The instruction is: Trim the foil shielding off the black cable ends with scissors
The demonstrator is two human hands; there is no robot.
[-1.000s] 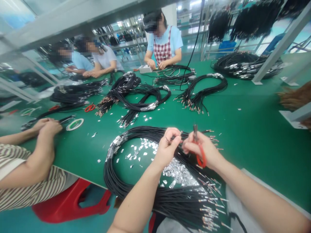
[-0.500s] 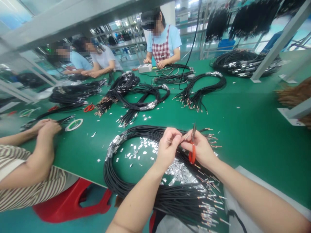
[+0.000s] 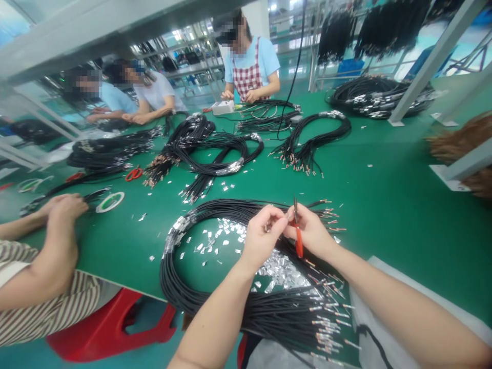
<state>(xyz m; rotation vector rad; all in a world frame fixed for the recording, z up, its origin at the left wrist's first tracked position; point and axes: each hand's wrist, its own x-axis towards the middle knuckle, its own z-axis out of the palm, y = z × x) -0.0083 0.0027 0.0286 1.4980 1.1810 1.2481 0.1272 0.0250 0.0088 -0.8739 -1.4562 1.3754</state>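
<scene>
My left hand (image 3: 263,236) is closed in a pinch at a thin cable end above the coil; the fingers hide most of it. Close against it, my right hand (image 3: 312,233) is closed around red-handled scissors (image 3: 299,241), their dark blades pointing up and away from me. The right fingertips also meet the left ones at the cable end. Below both hands lies a large coil of black cables (image 3: 172,284), bound with silvery wrap (image 3: 177,230) at its left. Its stripped ends (image 3: 326,333) fan out to the right. Silvery foil scraps (image 3: 279,271) are scattered inside the loop.
More black cable bundles (image 3: 215,154) lie farther back on the green table (image 3: 388,205). At left are a co-worker's hands (image 3: 65,207), a tape roll (image 3: 110,202) and other red scissors (image 3: 134,174). Grey metal posts (image 3: 426,72) stand at right. Other people sit across the table.
The scissors in my right hand have turned, so the handle shows edge-on rather than as a loop. My hands stay together at the cable end. The whole view has shifted slightly.
</scene>
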